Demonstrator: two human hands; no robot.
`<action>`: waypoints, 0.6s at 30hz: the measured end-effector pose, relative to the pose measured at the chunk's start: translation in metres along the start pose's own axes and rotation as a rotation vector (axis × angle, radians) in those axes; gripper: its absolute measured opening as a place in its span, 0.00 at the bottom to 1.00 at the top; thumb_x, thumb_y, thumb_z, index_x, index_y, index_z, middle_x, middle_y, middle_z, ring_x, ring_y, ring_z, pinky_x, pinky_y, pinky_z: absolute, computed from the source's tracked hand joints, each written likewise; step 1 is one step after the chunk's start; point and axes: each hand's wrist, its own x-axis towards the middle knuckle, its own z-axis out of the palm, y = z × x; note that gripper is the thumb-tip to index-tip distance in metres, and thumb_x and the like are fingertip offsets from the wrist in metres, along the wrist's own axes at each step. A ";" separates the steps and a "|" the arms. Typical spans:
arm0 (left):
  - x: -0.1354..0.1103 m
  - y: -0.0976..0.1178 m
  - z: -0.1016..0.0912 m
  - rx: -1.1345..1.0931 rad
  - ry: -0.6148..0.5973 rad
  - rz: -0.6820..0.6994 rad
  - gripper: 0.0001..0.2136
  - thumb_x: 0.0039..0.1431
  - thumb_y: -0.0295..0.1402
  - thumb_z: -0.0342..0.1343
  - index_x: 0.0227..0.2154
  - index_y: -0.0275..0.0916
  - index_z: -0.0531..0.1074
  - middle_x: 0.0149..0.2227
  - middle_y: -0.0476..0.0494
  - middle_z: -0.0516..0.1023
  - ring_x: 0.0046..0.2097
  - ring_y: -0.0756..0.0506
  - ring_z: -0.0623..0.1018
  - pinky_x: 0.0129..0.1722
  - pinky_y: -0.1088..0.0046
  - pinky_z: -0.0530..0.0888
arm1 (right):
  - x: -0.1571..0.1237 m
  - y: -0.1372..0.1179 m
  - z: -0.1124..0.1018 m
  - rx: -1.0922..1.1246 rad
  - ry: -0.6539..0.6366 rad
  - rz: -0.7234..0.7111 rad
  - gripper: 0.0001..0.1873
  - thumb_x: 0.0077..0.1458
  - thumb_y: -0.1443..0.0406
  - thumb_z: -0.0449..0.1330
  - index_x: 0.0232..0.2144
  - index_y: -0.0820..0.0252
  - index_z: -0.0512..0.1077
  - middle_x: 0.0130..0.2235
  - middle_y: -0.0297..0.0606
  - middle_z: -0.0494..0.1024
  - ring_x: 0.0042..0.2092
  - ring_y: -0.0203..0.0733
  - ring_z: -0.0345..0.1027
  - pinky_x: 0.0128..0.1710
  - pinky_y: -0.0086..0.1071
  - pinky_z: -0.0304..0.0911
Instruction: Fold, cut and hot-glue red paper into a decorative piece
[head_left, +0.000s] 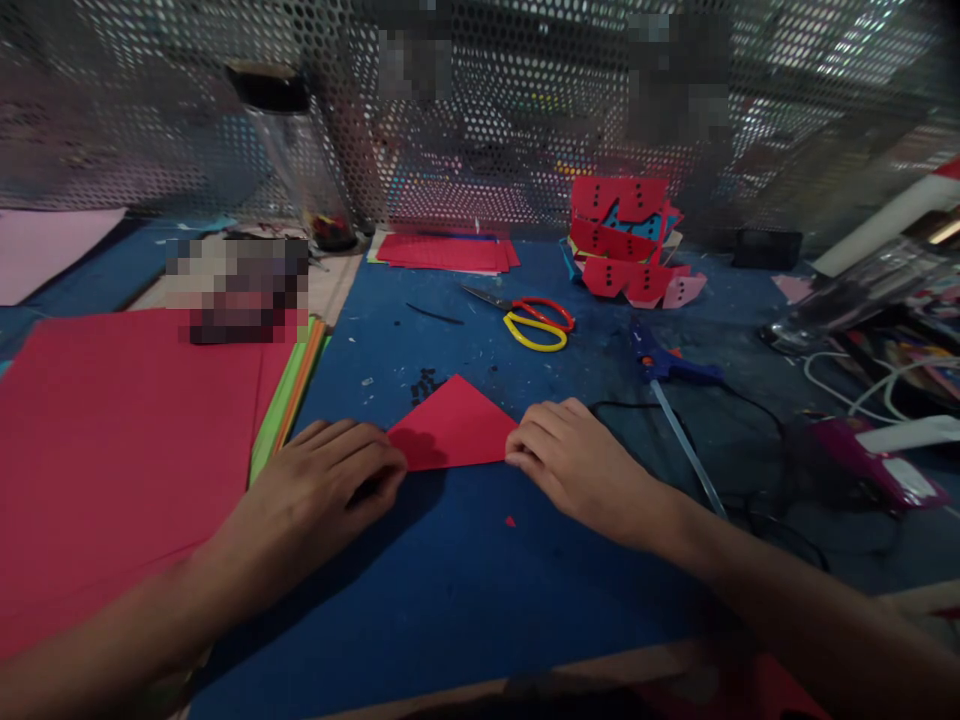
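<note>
A red paper triangle [457, 425] lies on the blue tabletop with its point facing away from me and its long edge towards me. My left hand [330, 475] pinches the left corner, fingers curled. At the right corner, my right hand [559, 450] grips the paper between its fingertips. Small black paper bits [424, 386] are scattered just beyond the triangle's left side. A tiny red scrap [510, 521] rests nearer to me. Scissors [525, 312] with red and yellow handles lie behind the triangle.
Large red sheets [127, 460] cover the left side, with green and orange paper [289, 390] under them. A blue glue gun [671, 365] with its stick lies right. Folded red paper pieces with black dots [626, 240] stand at the back, beside stacked red paper [442, 252].
</note>
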 end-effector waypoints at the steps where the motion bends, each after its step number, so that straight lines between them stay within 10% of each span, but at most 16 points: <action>1: 0.000 0.000 0.000 -0.014 -0.007 -0.021 0.07 0.70 0.33 0.52 0.38 0.41 0.74 0.39 0.46 0.79 0.40 0.43 0.77 0.42 0.63 0.69 | 0.000 0.000 0.000 -0.004 0.005 0.015 0.12 0.73 0.63 0.52 0.39 0.60 0.74 0.41 0.39 0.77 0.43 0.45 0.68 0.44 0.39 0.52; 18: 0.003 -0.005 -0.002 -0.094 -0.019 -0.147 0.09 0.72 0.39 0.51 0.39 0.43 0.73 0.38 0.47 0.77 0.42 0.43 0.76 0.42 0.64 0.68 | 0.003 0.001 0.005 0.107 0.077 0.250 0.08 0.67 0.62 0.61 0.35 0.57 0.70 0.38 0.35 0.76 0.41 0.43 0.68 0.42 0.37 0.54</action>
